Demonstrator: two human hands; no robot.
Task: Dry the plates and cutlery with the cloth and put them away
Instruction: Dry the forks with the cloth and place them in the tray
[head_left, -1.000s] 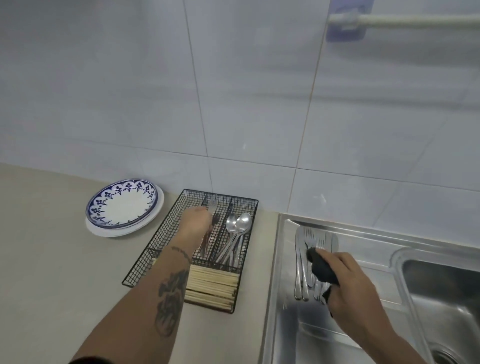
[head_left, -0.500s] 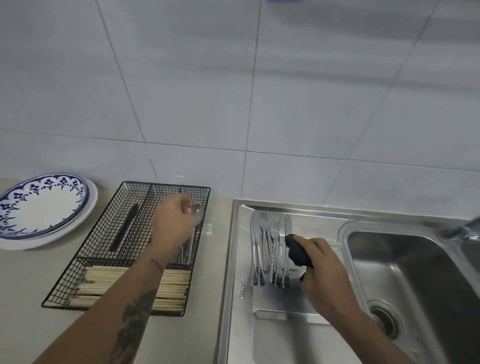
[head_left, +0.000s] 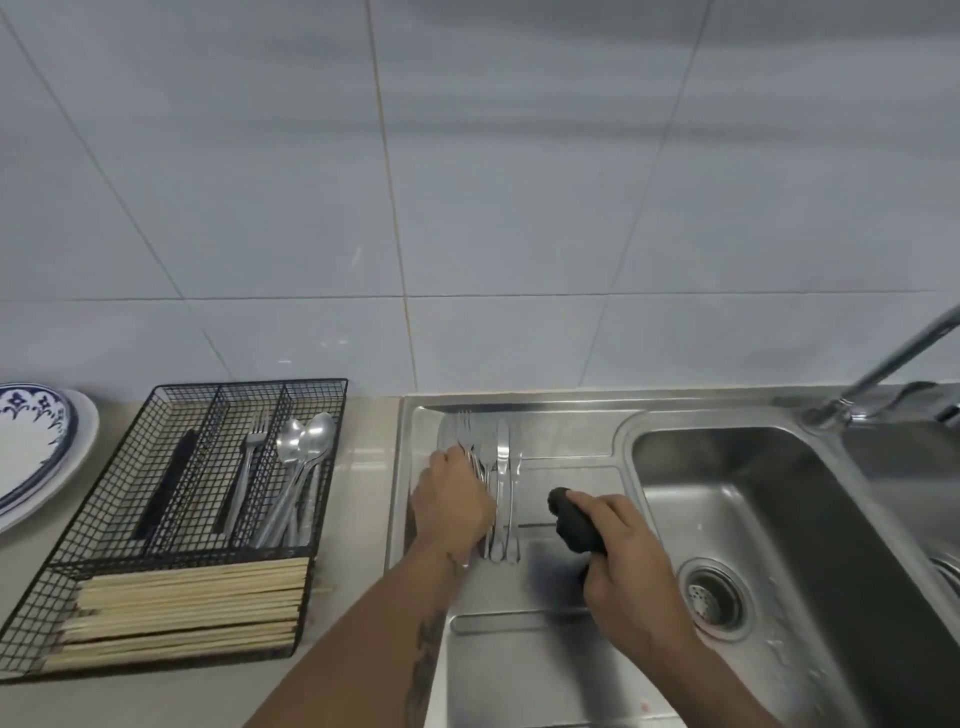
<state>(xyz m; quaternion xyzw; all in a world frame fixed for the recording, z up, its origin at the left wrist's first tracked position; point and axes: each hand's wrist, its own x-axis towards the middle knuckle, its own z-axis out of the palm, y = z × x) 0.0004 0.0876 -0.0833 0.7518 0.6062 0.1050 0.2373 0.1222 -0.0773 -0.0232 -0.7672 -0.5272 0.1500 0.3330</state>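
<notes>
1. Wet cutlery (head_left: 501, 483) lies in a row on the steel drainboard (head_left: 566, 467), left of the sink basin (head_left: 737, 509); forks and knives side by side, handles toward the camera.
2. Left hand (head_left: 452, 501) is down on the left part of that row, fingers curled over a fork or two; exact grip hidden by the back of the hand, so cannot tell if it is clamped on anything.
3. Right hand (head_left: 623, 566) is closed tight around a dark bunched cloth (head_left: 571, 519), held above the drainboard just right of the cutlery, not touching it.
4. Black wire organiser (head_left: 171, 519) sits on the counter left of the drainboard. Back compartments: a dark utensil on the left, one fork (head_left: 249, 467) in the middle, spoons (head_left: 306, 457) on the right. Front compartment holds a stack of chopsticks (head_left: 192, 608).
5. Blue-patterned plate (head_left: 26, 441) stacked on a white plate at far left edge, partly cut off.
6. Tap (head_left: 883, 374) at right, above the basin; drain (head_left: 714, 597) visible at the bottom.
</notes>
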